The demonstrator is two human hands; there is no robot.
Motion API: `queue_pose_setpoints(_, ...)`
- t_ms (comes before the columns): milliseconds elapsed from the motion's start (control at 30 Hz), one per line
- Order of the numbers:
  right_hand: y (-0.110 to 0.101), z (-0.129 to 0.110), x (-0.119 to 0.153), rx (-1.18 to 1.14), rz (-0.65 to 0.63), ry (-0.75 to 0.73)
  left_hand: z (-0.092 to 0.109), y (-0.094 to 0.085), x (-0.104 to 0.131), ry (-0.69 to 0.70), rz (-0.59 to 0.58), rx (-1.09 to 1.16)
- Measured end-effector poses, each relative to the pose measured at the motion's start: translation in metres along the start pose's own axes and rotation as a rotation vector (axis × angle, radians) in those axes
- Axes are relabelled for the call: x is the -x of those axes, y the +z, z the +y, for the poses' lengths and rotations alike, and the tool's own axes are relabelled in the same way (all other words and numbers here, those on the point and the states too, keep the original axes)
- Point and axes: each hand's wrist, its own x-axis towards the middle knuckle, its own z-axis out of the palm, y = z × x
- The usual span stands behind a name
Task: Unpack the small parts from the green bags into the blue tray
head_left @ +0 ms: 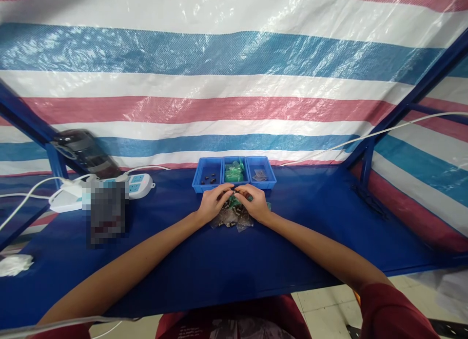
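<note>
My left hand [215,202] and my right hand [255,201] meet at the middle of the table, fingertips pinched close together. Something small and dark sits between the fingers; its kind is too small to make out. Beneath them lies a pile of small metal parts [230,218] with clear plastic bags and bits of green. Just behind the hands stand three joined blue bins. A few small dark parts [207,178] lie in the left bin [198,183], green packets [234,172] fill the middle one, and small clear flat pieces [260,175] rest in the right bin [270,184].
A white power strip [141,185] with plugs and cables lies at the left, near a dark bottle-like object [87,151] and a blurred dark item [107,214]. Crumpled white material [15,265] sits at the left edge. Blue frame bars [398,105] and a striped sheet [234,51] enclose the blue table [175,275].
</note>
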Motion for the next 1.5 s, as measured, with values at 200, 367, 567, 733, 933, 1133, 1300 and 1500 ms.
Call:
queue_pose_setpoints(200,0.0,0.0,0.0,-0.006,0.051,0.066,0.003,-0.002,0.0,0.014,0.036,-0.056)
queue_pose_setpoints(367,0.001,0.0,0.0,-0.032,0.063,0.073,0.003,-0.003,0.0,0.092,0.043,-0.091)
queue_pose_setpoints(567,0.0,0.0,0.0,-0.012,0.054,0.07,0.003,-0.005,0.001,0.102,0.098,-0.078)
queue_pose_setpoints(733,0.0,0.0,-0.001,-0.006,0.057,0.06,0.006,-0.01,0.003,0.083,0.147,-0.044)
queue_pose_setpoints(933,0.001,0.001,0.0,-0.007,0.061,0.04,0.01,-0.012,0.003,0.034,0.127,-0.022)
queue_pose_setpoints(1133,0.0,0.0,0.0,0.001,0.064,0.064,0.006,-0.008,0.0,0.016,0.127,-0.004)
queue_pose_setpoints(1300,0.0,0.0,0.001,-0.01,0.071,0.059,0.003,-0.003,-0.001,0.032,0.12,0.031)
queue_pose_setpoints(1500,0.0,0.0,0.001,0.006,0.075,0.059,0.001,-0.002,-0.001,0.061,0.106,0.021)
